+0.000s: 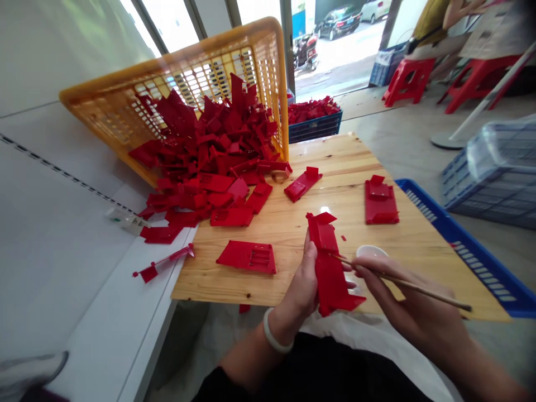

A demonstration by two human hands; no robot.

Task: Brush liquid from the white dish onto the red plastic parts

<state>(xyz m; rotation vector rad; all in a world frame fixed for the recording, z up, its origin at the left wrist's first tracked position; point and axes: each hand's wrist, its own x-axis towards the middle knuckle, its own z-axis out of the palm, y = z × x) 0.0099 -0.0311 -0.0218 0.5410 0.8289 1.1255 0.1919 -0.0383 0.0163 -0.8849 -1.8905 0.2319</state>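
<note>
My left hand (309, 273) is closed around a red plastic part (330, 279), a flat plate with raised flaps at both ends, held tilted above the table. In my right hand (406, 296) a thin wooden stick (419, 287), shaped like a fine brush, is pinched between the fingers. Its pointed tip meets the part's surface near a crosswise ridge; bristles cannot be made out. Just behind my right fingers stands a small white dish (372, 250), partly covered by them. A tiny red scrap (343, 238) lies near the part.
A tipped yellow basket (278, 84) spills a heap of red parts (218, 145) onto the wooden table (335, 162). Single red parts lie at left (238, 257), back (304, 184) and right (381, 204). A blue crate (464, 245) adjoins the right edge. People sit on red stools (408, 81) beyond.
</note>
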